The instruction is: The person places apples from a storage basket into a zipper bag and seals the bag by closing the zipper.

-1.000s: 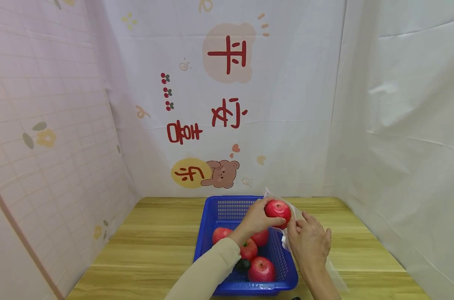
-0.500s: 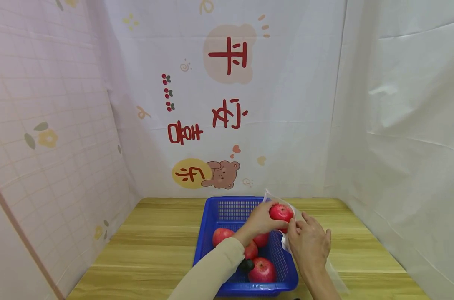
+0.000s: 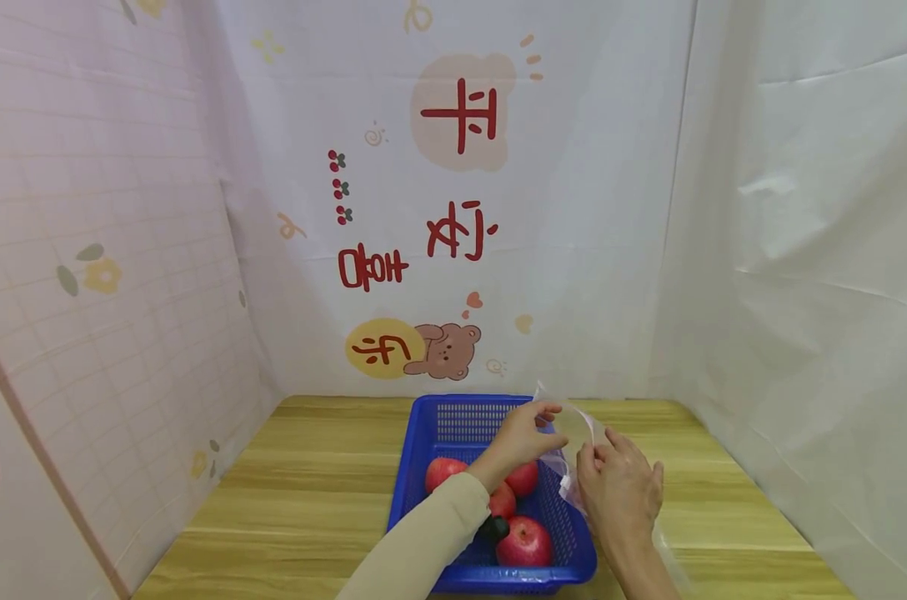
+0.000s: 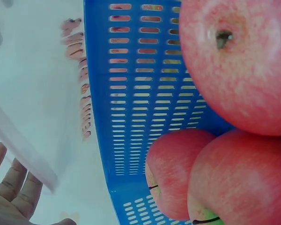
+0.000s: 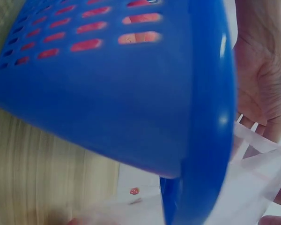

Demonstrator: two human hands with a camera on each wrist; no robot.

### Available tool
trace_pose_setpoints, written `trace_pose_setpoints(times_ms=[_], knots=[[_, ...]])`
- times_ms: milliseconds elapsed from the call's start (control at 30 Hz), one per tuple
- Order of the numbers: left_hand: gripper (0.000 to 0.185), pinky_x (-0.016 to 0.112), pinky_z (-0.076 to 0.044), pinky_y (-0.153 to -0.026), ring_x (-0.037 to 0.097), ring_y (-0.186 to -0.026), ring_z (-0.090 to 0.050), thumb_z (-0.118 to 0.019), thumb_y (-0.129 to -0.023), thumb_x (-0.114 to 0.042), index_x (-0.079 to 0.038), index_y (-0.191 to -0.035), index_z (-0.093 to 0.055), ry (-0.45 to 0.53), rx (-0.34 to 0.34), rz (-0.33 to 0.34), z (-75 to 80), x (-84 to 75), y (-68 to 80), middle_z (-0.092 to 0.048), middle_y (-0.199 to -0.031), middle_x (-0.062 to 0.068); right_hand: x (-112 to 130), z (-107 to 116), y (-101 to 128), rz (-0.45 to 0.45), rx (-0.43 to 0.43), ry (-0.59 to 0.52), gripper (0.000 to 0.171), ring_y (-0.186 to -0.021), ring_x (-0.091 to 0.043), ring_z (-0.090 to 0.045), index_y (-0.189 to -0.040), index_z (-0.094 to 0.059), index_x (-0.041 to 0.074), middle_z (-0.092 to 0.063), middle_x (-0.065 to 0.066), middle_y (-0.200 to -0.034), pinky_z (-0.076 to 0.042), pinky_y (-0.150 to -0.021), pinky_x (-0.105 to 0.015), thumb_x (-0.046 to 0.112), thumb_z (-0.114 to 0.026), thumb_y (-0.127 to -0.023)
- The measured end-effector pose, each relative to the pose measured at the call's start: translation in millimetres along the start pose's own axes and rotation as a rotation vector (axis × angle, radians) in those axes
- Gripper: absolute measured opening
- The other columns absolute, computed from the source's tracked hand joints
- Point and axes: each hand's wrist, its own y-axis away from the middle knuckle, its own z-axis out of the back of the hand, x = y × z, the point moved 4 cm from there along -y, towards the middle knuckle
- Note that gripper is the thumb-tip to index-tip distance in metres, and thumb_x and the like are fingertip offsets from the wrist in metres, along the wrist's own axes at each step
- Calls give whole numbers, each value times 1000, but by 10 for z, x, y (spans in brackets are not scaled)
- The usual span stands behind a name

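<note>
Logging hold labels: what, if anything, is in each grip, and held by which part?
Right grip: clear bag, by the edge of its mouth. Left grip: fingers apart, nothing held.

Left arm [image 3: 423, 537] reaching forward, left fingers [image 3: 548, 409] loosely parted, right fingers [image 3: 619, 442] bent

A plain cream sleeve [image 3: 416, 537] with a creased cuff [image 3: 464, 493] clothes the left arm [image 3: 487, 471].
</note>
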Motion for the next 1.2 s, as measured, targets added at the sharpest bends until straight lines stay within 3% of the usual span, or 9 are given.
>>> trace_pose_setpoints(times_ms=[333, 600, 967, 1200], knots=[[41, 26, -53, -81, 28, -107, -63, -76, -85, -19, -10, -124, -69, -23, -15, -22, 72, 57, 9, -68, -109, 3, -11, 4, 18, -6, -2, -25, 22, -109, -40, -62, -85, -78, 3, -68, -18, -118, -29, -95, -76, 18, -63, -90], [40, 33, -53, -87, 31, -111, -60, -75, -86, -20, -10, -124, -68, 19, -39, -9, 186, 86, -5, -67, -110, 2, -11, 1, 14, -17, 19, -23, 24, -112, -40, -61, -86, -79, 3, -68, -18, -120, -28, -97, -76, 19, -62, -91], [42, 43, -51, -95, 30, -113, -61, -71, -90, -24, -8, -128, -65, 45, -119, -3, 377, 219, -23, -67, -119, 15, -11, -6, 17, -23, 16, -23, 23, -111, -40, -61, -86, -79, 3, -68, -19, -120, -28, -97, -76, 19, -62, -91], [41, 45, -49, -99, 29, -118, -59, -69, -93, -28, -11, -129, -64, 122, -196, 100, 547, 405, 36, -66, -122, 9, -11, -6, 18, -22, 6, -25, 22, -110, -39, -62, -84, -79, 4, -68, -18, -119, -28, -97, -75, 19, -63, -90]])
